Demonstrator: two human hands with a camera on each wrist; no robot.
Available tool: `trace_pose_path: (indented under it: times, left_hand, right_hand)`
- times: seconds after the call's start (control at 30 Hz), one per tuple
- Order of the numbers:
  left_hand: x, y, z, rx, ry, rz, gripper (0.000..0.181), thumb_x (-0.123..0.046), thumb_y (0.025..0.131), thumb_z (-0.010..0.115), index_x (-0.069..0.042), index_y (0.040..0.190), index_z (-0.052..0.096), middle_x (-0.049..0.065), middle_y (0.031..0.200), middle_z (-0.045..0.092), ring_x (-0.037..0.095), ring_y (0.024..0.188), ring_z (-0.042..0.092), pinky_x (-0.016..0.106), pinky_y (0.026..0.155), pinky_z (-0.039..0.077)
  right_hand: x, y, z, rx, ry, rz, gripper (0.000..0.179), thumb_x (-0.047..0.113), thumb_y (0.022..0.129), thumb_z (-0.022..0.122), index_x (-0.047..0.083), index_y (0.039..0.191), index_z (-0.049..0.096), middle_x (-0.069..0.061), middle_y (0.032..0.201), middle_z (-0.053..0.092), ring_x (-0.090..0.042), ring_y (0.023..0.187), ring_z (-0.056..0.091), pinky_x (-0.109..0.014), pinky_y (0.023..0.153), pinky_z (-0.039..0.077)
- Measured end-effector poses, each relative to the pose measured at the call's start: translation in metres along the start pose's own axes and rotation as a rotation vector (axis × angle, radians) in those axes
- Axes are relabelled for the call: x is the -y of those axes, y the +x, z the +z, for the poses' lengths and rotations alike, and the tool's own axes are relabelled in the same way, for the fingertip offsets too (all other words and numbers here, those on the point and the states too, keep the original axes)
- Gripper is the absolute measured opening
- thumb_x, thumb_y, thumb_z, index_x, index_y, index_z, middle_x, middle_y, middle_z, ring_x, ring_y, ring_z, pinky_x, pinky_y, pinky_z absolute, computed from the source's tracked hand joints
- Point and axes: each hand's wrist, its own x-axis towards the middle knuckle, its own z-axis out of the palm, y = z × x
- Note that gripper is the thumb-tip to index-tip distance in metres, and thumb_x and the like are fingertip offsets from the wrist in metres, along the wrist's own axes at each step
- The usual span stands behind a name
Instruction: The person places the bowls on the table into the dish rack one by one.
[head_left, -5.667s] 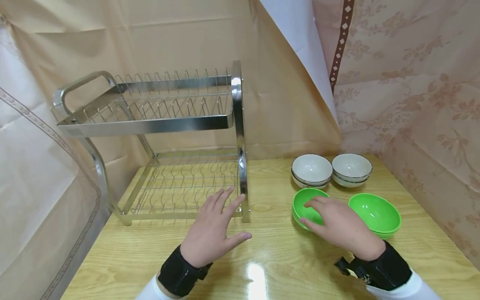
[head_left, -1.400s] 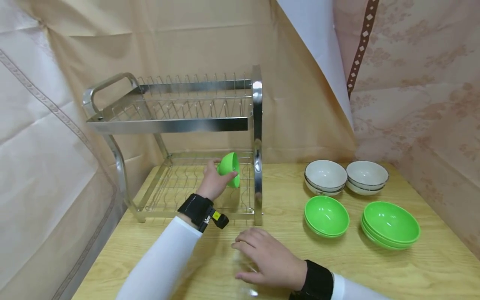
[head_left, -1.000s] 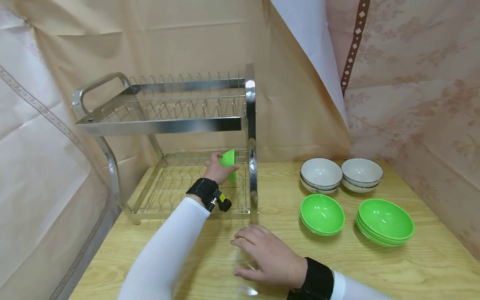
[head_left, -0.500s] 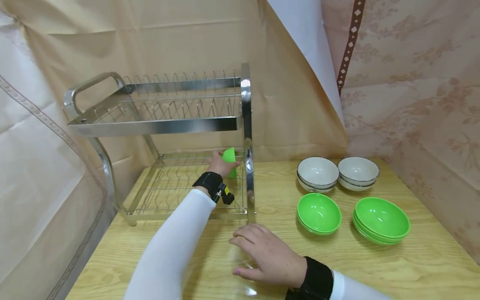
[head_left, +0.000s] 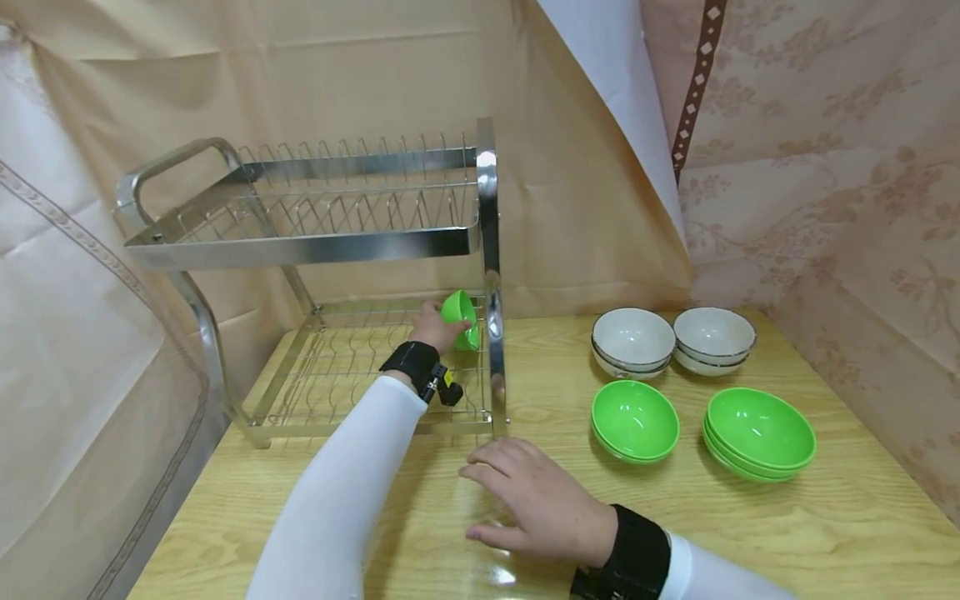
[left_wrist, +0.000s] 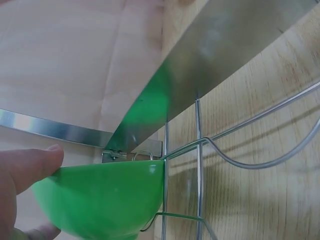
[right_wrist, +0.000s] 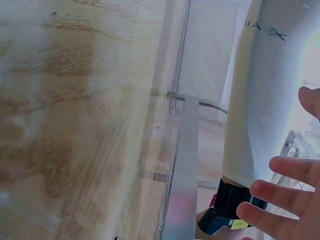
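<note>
A green bowl point(head_left: 459, 319) stands on edge at the back right of the dish rack's lower tier, its opening turned to the right. My left hand point(head_left: 436, 327) pinches it, thumb at the rim and fingers behind. Up close in the left wrist view, the bowl point(left_wrist: 102, 200) meets the rack's wires point(left_wrist: 199, 165), with the thumb lying over its rim. My right hand point(head_left: 536, 504) hovers over the table in front of the rack, fingers loosely spread and holding nothing. In the right wrist view its fingers point(right_wrist: 280, 197) are apart, beside the left sleeve.
The two-tier metal dish rack point(head_left: 307, 248) fills the left side, its right post point(head_left: 492, 275) just beside the bowl. On the right of the wooden table point(head_left: 540, 375) stand green bowls point(head_left: 635, 421), a green stack point(head_left: 759, 433), and two white stacks point(head_left: 633, 340) point(head_left: 715, 340).
My left hand has carried the green bowl from the table into the rack, then farther back and right on the lower tier. The right hand left the green bowls earlier and now stays still.
</note>
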Motion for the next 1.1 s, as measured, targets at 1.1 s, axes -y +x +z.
trace_pose_path:
  times: [1.1]
  left_hand:
    - [0.054, -0.2, 0.009, -0.046, 0.53, 0.861, 0.083, -0.073, 0.086, 0.048, -0.017, 0.147, 0.04, 0.014, 0.15, 0.032, 0.031, 0.134, 0.026, 0.053, 0.103, 0.039]
  right_hand:
    - [-0.059, -0.086, -0.045, -0.087, -0.143, 0.356, 0.057, 0.045, 0.082, 0.073, 0.01, 0.125, 0.059, -0.008, 0.126, 0.057, -0.025, 0.12, 0.044, -0.05, 0.101, 0.039]
